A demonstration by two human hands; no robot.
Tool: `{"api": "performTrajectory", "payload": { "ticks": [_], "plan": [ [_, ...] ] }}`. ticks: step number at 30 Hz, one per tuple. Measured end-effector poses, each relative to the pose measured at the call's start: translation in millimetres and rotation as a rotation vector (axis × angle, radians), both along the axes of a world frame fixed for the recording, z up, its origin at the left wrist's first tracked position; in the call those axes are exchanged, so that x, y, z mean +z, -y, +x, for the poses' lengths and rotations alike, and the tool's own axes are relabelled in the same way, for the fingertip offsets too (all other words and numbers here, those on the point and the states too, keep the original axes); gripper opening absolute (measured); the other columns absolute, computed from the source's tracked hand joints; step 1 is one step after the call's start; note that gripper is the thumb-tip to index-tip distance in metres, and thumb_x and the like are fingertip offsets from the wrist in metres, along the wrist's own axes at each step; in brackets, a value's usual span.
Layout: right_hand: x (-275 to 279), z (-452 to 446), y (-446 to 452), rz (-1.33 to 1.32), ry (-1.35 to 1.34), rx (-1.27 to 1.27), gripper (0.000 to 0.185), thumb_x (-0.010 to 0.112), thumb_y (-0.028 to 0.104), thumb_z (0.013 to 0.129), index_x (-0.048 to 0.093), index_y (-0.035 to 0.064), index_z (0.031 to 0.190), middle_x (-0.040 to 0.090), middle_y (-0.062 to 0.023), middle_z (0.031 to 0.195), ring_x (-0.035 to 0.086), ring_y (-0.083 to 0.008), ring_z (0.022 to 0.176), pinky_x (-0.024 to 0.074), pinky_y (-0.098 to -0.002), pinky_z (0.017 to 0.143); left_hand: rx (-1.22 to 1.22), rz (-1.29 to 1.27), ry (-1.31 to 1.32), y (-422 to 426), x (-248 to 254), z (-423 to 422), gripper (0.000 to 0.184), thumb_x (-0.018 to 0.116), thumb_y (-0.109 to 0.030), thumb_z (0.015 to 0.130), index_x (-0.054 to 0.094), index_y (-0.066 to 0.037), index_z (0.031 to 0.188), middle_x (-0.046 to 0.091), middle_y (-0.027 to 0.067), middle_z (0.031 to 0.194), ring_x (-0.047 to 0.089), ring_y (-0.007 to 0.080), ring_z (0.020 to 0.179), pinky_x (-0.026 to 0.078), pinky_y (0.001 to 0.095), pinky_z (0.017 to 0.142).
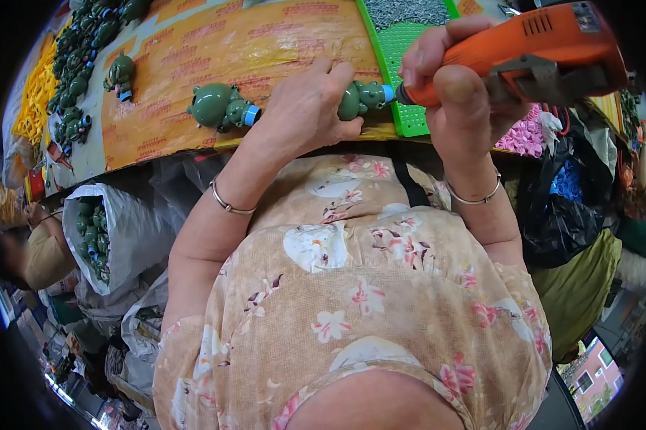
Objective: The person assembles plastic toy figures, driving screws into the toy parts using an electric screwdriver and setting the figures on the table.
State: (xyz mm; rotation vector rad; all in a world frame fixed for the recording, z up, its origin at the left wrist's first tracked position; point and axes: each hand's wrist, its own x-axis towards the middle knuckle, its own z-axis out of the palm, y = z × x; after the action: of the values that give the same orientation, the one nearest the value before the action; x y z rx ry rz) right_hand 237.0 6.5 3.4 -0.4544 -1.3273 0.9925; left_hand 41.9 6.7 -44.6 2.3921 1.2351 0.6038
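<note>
My left hand [312,107] is closed round a dark green plastic animal figure [366,98] with a blue ring at its end. In my right hand [455,100] is an orange power screwdriver [538,46]. Its dark nose points at the blue ring and appears to touch it; the exact contact is hard to see. A second green figure [214,104], lying on its side, rests on the table just left of my left wrist. Beneath the nose is a bright green perforated tray [411,123], with a heap of small metal screws [412,12] at its far end.
More green figures [76,79] are piled at the table's left, beside yellow parts [36,100]. One figure [120,74] lies apart. A white sack [126,229] of figures stands below. Pink parts [523,132] and a black bag [563,208] are right. Another person's arm [49,251] shows at left.
</note>
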Motion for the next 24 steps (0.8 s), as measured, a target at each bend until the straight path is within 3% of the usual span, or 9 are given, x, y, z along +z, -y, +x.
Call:
{"api": "performTrajectory", "payload": {
  "ticks": [15,16,19,20,23,24],
  "plan": [
    [-23,1,-2,-0.046,0.008,-0.053,0.037,0.075,0.018,0.093,0.053,-0.0018,0.115,0.062,-0.0089,0.082,0.06,-0.0178,0.068,0.0497,-0.0327,0.059,0.03,-0.015,0.013,3,-3,4,0.051,0.085,-0.026,0.071,0.056,-0.002,0.104,0.062,0.022,0.1,0.066,0.0439,0.088,0.055,0.0503,0.074],
    [-20,3,-3,-0.028,-0.019,-0.055,0.037,0.074,0.019,0.093,0.053,-0.0018,0.115,0.062,-0.0091,0.082,0.06,-0.0182,0.068,0.0497,-0.0333,0.06,0.035,0.005,0.02,3,-1,5,0.051,0.085,-0.026,0.071,0.056,-0.002,0.106,0.062,0.0224,0.101,0.066,0.0444,0.088,0.055,0.0506,0.074],
    [-4,21,-9,0.059,-0.091,-0.051,0.04,0.072,0.026,0.095,0.053,-0.0017,0.116,0.06,-0.0094,0.084,0.059,-0.0197,0.068,0.0501,-0.035,0.061,0.101,-0.198,-0.129,15,23,3,0.073,0.084,-0.028,0.077,0.052,-0.005,0.138,0.063,0.0232,0.113,0.064,0.0446,0.102,0.054,0.0486,0.081],
    [-10,41,-14,0.015,-0.069,-0.06,0.048,0.071,0.037,0.096,0.053,-0.0001,0.12,0.059,-0.0089,0.087,0.059,-0.0209,0.072,0.0505,-0.0381,0.067,0.062,-0.185,-0.108,17,25,1,0.073,0.083,-0.031,0.079,0.051,-0.006,0.14,0.063,0.0232,0.113,0.065,0.0448,0.102,0.054,0.0489,0.081],
    [-3,60,-20,-0.016,0.198,-0.45,0.063,0.068,0.055,0.094,0.053,0.0034,0.126,0.058,-0.007,0.092,0.058,-0.0203,0.076,0.0491,-0.0394,0.073,0.029,-0.133,-0.083,20,28,0,0.074,0.08,-0.039,0.085,0.048,-0.007,0.144,0.063,0.0233,0.111,0.066,0.045,0.099,0.054,0.0497,0.08],
    [9,47,-18,0.003,-0.086,-0.368,0.028,0.078,0.021,0.095,0.063,0.0025,0.109,0.063,-0.0021,0.075,0.059,-0.0108,0.06,0.048,-0.0278,0.056,0.076,-0.111,-0.1,22,28,2,0.074,0.077,-0.043,0.087,0.047,-0.007,0.145,0.065,0.0234,0.108,0.067,0.045,0.096,0.054,0.0499,0.078]
  ]
}}
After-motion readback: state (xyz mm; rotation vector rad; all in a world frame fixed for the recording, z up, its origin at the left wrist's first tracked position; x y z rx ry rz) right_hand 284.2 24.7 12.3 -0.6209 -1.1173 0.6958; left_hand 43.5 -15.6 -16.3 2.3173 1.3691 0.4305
